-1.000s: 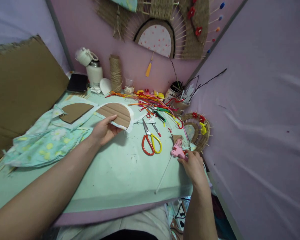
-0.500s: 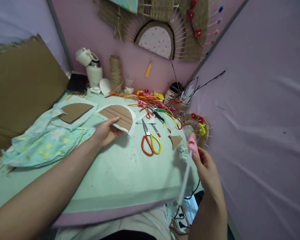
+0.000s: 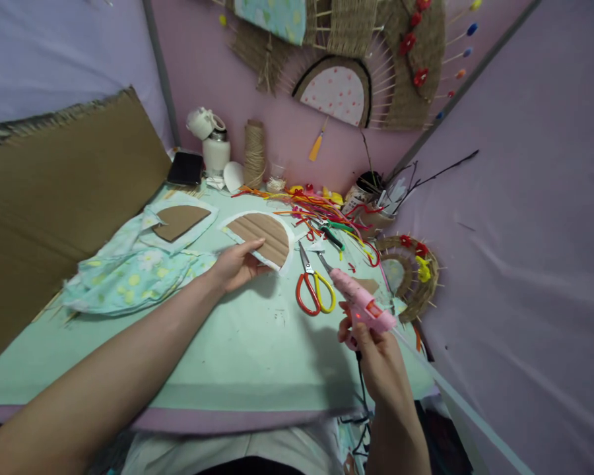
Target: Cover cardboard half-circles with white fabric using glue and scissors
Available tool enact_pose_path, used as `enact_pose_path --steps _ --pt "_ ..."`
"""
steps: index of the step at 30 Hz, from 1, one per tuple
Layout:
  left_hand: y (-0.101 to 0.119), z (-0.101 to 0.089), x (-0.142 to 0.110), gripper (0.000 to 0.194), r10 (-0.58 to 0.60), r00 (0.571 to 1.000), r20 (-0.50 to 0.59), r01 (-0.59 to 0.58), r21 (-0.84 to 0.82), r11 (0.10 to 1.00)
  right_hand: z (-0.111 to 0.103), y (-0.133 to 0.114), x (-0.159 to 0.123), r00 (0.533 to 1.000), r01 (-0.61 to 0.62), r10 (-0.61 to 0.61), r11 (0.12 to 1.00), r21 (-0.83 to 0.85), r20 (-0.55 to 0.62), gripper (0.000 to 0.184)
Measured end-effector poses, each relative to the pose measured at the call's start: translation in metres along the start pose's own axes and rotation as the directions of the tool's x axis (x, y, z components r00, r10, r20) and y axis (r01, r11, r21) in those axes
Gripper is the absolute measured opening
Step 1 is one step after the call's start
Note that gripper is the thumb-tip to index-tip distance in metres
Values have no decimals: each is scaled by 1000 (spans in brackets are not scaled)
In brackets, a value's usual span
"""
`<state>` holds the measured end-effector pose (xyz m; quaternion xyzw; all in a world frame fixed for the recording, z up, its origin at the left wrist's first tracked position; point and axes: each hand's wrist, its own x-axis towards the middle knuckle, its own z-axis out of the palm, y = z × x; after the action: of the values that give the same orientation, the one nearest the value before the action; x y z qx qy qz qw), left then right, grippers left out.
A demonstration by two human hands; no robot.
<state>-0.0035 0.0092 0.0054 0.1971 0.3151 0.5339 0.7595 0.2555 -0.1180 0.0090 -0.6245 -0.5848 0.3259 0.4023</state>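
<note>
My left hand (image 3: 240, 265) grips a half-round cardboard piece (image 3: 264, 234) by its lower edge, thumb on top; pale fabric shows around its rim. In my right hand (image 3: 371, 349) is a pink glue gun (image 3: 359, 298), its nozzle pointing up and left toward the cardboard but apart from it. A long translucent glue stick (image 3: 468, 406) trails out of its back end. Between the two hands lie scissors (image 3: 314, 287) with one red and one yellow handle. A second cardboard piece (image 3: 181, 221) rests on floral fabric (image 3: 129, 277) left of my left hand.
Bright pipe cleaners (image 3: 301, 201), green-handled pliers (image 3: 332, 236) and a twine spool (image 3: 254, 153) are toward the back. A white bottle (image 3: 216, 155) stands by a dark phone (image 3: 185, 169). At right, a woven ring (image 3: 423, 300) leans near the wall; a large cardboard sheet (image 3: 74, 191) stands left.
My right hand has swung the glue gun from the right edge leftward, turning its nozzle toward the cardboard. My left hand keeps its hold on the cardboard. The camera view has shifted left.
</note>
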Motion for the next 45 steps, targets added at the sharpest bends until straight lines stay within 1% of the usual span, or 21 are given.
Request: enact_pose_path --steps 2,4,9,13,16,19,24,29,35,40,45 --pt "-1 -1 -1 35 -10 999 37 9 22 1000 10 -7 -4 995 -8 5 999 38 97 40" --pt "-2 -3 -2 30 -18 997 76 15 46 999 17 -12 -7 990 5 -14 998 60 139 36" --pt "-2 -5 -4 26 -41 990 135 36 42 998 24 -18 -10 991 90 -86 995 -34 107 32" --pt "2 -4 -6 27 -98 979 179 103 -22 994 23 -19 -12 992 76 -71 996 -40 106 34" --pt "3 -4 -7 29 -112 973 204 126 -59 990 22 -19 -14 991 57 -54 998 -28 122 34" --pt "2 -3 -7 31 -126 972 198 141 -65 988 24 -18 -15 989 51 -47 998 -24 140 34" --pt "-1 -2 -5 35 -132 972 193 144 -45 989 26 -16 -14 990 45 -42 999 -22 132 32" --pt "-4 0 -4 32 -119 977 175 130 -52 990 31 -15 -13 992 47 -40 997 -60 116 35" --pt "-6 2 -5 35 -127 983 135 135 -48 990 36 -17 -13 993 90 -85 994 -62 77 40" --pt "-7 2 -4 35 -120 986 120 128 -59 990 37 -18 -12 990 114 -108 992 -52 95 41" --pt "-7 1 -4 34 -164 977 133 174 -61 983 38 -11 -12 993 82 -75 994 -71 96 39"
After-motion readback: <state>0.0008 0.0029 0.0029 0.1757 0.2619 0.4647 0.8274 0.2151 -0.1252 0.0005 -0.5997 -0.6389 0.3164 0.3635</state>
